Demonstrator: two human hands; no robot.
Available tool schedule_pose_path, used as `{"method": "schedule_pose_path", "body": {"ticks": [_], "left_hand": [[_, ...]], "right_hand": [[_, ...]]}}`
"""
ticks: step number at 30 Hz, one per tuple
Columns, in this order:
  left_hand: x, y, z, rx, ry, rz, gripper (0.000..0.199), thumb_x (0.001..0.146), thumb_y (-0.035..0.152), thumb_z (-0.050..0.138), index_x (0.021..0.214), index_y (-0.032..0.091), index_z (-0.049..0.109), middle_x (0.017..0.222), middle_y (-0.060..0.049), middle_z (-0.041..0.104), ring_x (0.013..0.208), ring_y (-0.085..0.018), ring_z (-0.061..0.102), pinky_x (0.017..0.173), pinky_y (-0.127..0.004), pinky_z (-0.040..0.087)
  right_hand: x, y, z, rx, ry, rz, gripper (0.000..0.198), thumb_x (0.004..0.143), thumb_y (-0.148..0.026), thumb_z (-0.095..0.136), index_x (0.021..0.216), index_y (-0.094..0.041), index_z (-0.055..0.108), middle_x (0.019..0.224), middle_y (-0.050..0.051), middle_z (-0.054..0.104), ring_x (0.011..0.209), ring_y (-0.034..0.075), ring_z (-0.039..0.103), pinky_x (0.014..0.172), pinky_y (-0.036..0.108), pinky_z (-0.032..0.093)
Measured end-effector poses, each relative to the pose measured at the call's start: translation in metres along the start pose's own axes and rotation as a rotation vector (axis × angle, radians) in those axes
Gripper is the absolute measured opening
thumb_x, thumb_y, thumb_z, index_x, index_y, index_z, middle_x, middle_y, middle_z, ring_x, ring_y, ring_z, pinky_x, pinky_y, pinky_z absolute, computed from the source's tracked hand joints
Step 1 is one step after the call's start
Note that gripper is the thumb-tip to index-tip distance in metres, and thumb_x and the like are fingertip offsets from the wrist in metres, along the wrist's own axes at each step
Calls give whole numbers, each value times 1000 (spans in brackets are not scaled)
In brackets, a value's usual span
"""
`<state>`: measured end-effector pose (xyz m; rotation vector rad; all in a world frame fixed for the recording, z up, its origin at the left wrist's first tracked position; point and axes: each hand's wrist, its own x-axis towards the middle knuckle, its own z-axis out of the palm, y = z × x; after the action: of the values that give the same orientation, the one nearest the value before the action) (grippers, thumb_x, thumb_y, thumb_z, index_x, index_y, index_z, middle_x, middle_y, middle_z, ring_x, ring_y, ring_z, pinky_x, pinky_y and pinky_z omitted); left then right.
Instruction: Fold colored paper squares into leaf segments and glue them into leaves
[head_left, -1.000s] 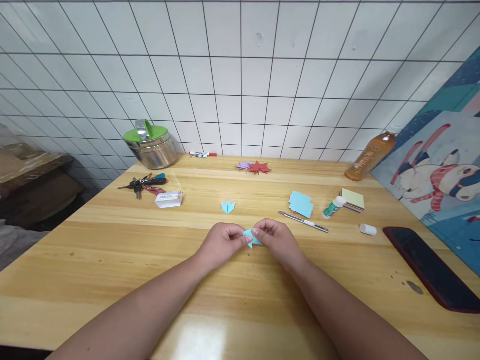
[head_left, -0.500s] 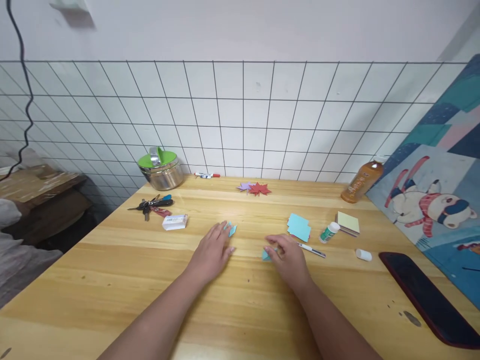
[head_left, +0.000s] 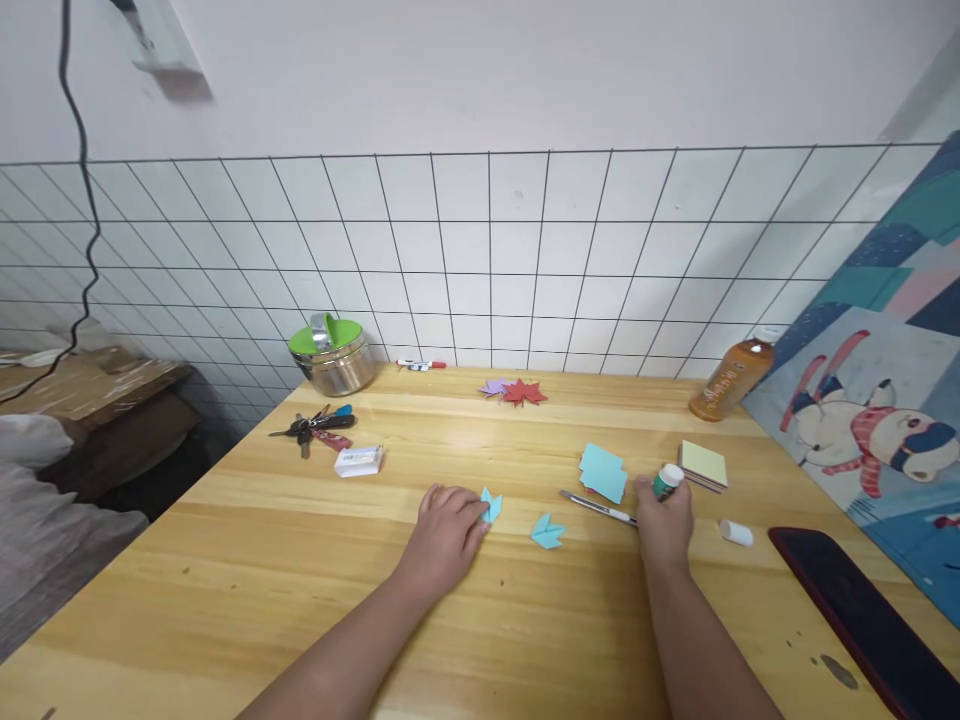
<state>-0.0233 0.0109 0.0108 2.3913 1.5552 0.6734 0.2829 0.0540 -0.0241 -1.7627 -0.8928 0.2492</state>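
Observation:
My right hand [head_left: 666,528] is wrapped round a glue stick [head_left: 668,481] with a green label, whose white end points up. Its white cap [head_left: 736,533] lies apart, farther right. Under the fingertips of my left hand [head_left: 445,532] is a small folded light-blue paper piece [head_left: 493,506], pinched at its left side and partly covered. A second folded blue paper piece [head_left: 548,531], leaf-like with pointed tips, rests on the table between my hands. Just left of my right hand lie a slim pen [head_left: 598,508] and a stack of light-blue notched paper [head_left: 602,472].
Red paper leaf [head_left: 524,392] and purple one [head_left: 493,388] lie near the wall. At left are a steel pot [head_left: 337,362], keys [head_left: 315,426], a white box [head_left: 359,461] and markers [head_left: 421,366]. To the right are a bottle [head_left: 733,376], sticky notes [head_left: 703,464] and a phone [head_left: 862,610].
My right hand has let go of one blue folded piece, moved right and gripped the glue stick. My left hand stays on the other piece. The view has tilted up slightly.

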Motion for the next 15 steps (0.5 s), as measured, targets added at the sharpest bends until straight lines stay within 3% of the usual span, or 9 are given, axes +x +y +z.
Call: {"method": "schedule_pose_path", "body": {"ticks": [2,4,6,8,9,11,13,15], "left_hand": [[1,0,-3,-105,59,-1,27,85,28,45,104,27,63,101,-6,63,99,-22,53,97,-45,31],[3,3,-8,-263,121,-29,27,85,31,45,104,25,64,100,-8,63,98,-23,53,92,-41,37],[4,12,-16,-485,135,-81,30,83,34,49,109,23,62,105,-9,62,103,-23,53,92,-39,39],[6,25,-22,-782,32,-137,42,82,37,53,122,23,52,117,-9,58,109,-22,51,94,-37,39],[6,32,-23,-941,-29,-169,47,80,38,55,125,23,49,121,-10,57,111,-23,51,93,-36,39],[7,43,-20,-1194,-36,-268,42,75,39,62,112,18,58,112,-11,62,104,-23,55,88,-34,43],[6,49,-12,-1359,21,-406,30,72,37,66,93,15,64,90,-9,68,86,-20,61,78,-30,46],[3,49,-1,-1477,81,-501,25,70,33,69,86,14,65,81,-6,68,77,-16,60,73,-27,45]], "right_hand": [[-2,-11,-7,25,1,70,42,75,-45,49,106,-16,54,94,11,63,89,27,57,82,41,40],[-13,-34,-14,162,-48,32,45,79,-47,45,113,-18,49,96,8,63,85,22,59,76,34,43],[-34,-62,-19,209,-371,-59,44,80,-46,48,113,-18,49,87,6,63,76,20,59,68,30,45],[-61,-88,-18,205,-746,-208,38,83,-44,45,111,-19,50,78,4,62,67,18,58,62,28,44],[-76,-98,-15,209,-845,-291,34,83,-41,46,109,-20,51,81,4,62,70,18,58,64,29,44],[-102,-108,-7,166,-923,-375,26,83,-37,48,104,-22,51,82,3,62,70,18,58,62,28,43],[-121,-107,2,122,-863,-332,27,82,-34,49,105,-22,44,71,-1,58,58,16,55,54,27,41],[-131,-99,8,113,-861,-280,34,81,-32,50,110,-22,38,69,-2,56,56,16,55,52,26,40]]}}
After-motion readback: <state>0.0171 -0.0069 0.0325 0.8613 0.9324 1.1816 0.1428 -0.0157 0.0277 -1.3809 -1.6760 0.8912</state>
